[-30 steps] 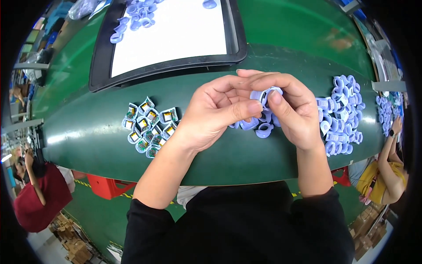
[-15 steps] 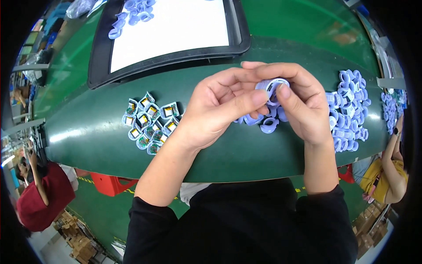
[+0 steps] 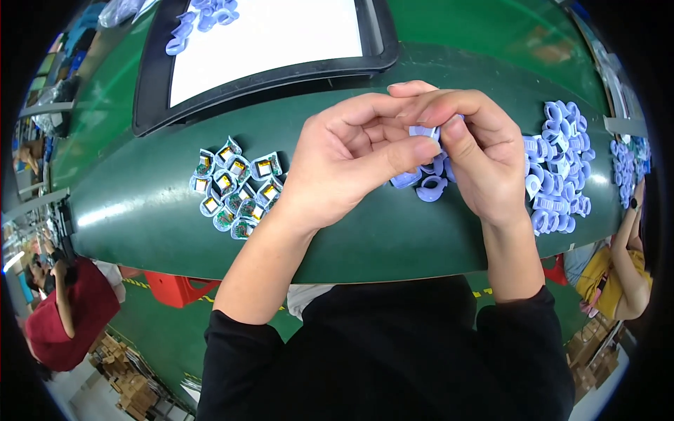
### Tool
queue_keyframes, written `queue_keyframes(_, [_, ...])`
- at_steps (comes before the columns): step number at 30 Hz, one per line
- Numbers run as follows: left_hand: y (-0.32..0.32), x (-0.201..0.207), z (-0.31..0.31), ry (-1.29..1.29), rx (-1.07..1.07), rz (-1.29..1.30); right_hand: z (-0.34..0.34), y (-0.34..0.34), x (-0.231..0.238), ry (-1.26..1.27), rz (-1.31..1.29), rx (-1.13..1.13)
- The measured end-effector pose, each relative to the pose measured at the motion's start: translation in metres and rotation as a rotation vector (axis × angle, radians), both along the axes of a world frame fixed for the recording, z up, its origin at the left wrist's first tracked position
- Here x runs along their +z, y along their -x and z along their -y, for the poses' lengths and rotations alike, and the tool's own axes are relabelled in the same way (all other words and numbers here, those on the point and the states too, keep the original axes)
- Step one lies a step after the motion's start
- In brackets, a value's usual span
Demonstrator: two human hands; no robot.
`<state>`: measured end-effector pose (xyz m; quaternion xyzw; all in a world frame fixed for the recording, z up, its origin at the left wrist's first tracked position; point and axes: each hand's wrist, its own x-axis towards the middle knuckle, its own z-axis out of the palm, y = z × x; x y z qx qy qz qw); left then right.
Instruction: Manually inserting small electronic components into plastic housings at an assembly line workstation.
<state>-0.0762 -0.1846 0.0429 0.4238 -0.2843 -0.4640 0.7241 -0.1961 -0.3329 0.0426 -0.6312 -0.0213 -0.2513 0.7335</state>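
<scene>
Both hands (image 3: 335,168), partly curled, pinch a purple ring (image 3: 423,131) between thumbs and fingers above the surface (image 3: 393,245). Open room separates them from its near edge; the tray (image 3: 153,84) lies just beyond.

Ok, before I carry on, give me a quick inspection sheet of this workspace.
Surface: green worktop, shiny, with glare at its left.
Work pieces: a lavender piece in the hands; loose lavender pieces on the worktop behind them; a larger lavender pile at right; pieces with circuit boards at left.
Clutter: black-rimmed tray with a white base and more lavender pieces; clear plastic bag at top left.
Hands: left and right both pinch the one piece, fingers partly hiding it.
Cables: nothing seen for certain.
Surroundings: co-workers in dark red and yellow; red stool; cardboard boxes.
</scene>
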Motion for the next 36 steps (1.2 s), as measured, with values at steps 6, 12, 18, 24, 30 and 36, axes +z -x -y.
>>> queue_keyframes(6, [-0.001,0.002,0.0,-0.017,-0.001,-0.129,0.001,0.0,0.01,0.089,-0.051,0.018])
queue_keyframes(12, [-0.002,0.005,-0.001,0.053,-0.092,-0.318,-0.003,0.003,0.018,0.16,-0.1,-0.022])
queue_keyframes(18, [-0.002,0.009,0.0,-0.053,-0.134,-0.304,-0.001,0.007,0.021,0.302,-0.202,-0.12])
queue_keyframes(24, [-0.007,0.004,0.0,-0.049,-0.173,-0.305,0.003,0.004,0.024,0.533,-0.166,-0.206])
queue_keyframes(30, [-0.001,0.018,0.004,0.012,-0.183,-0.377,-0.005,0.007,0.021,0.073,-0.045,-0.04])
queue_keyframes(36, [-0.011,0.001,-0.003,-0.079,-0.165,-0.126,-0.002,0.007,0.019,0.049,-0.108,-0.01])
